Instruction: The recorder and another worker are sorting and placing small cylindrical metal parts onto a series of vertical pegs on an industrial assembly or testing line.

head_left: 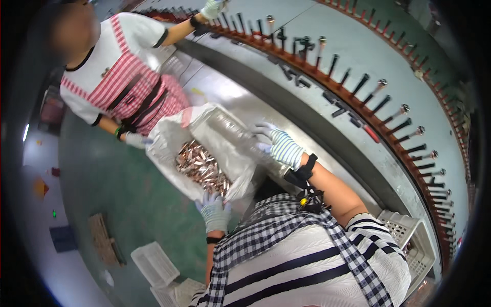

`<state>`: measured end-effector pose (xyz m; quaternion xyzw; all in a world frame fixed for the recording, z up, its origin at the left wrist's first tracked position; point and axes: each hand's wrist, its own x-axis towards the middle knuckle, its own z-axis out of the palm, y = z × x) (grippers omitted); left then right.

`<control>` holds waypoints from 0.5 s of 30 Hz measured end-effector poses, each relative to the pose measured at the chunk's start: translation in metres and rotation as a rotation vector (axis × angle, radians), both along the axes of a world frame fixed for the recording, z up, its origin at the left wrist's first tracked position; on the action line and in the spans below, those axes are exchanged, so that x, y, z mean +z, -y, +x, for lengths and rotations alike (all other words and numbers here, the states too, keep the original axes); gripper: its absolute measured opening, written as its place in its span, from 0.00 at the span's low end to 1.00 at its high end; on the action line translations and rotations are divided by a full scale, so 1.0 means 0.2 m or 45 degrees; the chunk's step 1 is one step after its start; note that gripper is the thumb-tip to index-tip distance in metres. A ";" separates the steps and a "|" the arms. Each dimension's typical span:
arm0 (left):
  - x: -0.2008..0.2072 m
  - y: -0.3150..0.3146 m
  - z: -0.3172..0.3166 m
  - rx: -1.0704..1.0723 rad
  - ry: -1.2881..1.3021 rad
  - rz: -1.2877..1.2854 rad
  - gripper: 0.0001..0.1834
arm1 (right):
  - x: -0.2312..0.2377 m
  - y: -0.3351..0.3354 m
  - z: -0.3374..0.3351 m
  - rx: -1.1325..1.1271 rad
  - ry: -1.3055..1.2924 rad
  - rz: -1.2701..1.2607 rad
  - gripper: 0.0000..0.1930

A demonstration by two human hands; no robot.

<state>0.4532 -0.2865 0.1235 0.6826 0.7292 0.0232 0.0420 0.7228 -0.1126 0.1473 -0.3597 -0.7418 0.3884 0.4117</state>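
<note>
A container lined with white plastic (176, 128) lies in front of me, with a pile of small shiny metal parts (202, 166) in it, some copper-toned. My left hand (214, 214), in a pale glove, rests at the liner's near edge. Its fingers stretch apart toward the metal parts. Beyond the container's right side, my right hand (283, 146) wears a white glove with blue-green stripes. Its fingers are spread beside a clear plastic sheet (230, 130), and it grips nothing that I can see.
A co-worker in a red checked apron (135, 97) stands across, one gloved hand (137, 140) at the container's far left corner. Upright black-handled pieces (362, 84) line a curved rail on the right. White crates (155, 263) sit on the green floor; another crate (396, 225) stands right.
</note>
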 end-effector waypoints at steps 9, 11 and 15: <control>-0.04 -0.02 -0.07 0.011 -0.008 -0.018 0.14 | -0.18 -0.06 0.58 -1.231 -0.832 0.006 0.21; -0.05 -0.05 -0.08 0.005 -0.017 -0.055 0.14 | -0.04 -0.09 0.65 -1.524 -0.747 0.134 0.22; -0.04 -0.08 -0.07 0.031 0.027 -0.123 0.14 | 0.14 -0.35 0.72 -1.226 -1.058 0.096 0.23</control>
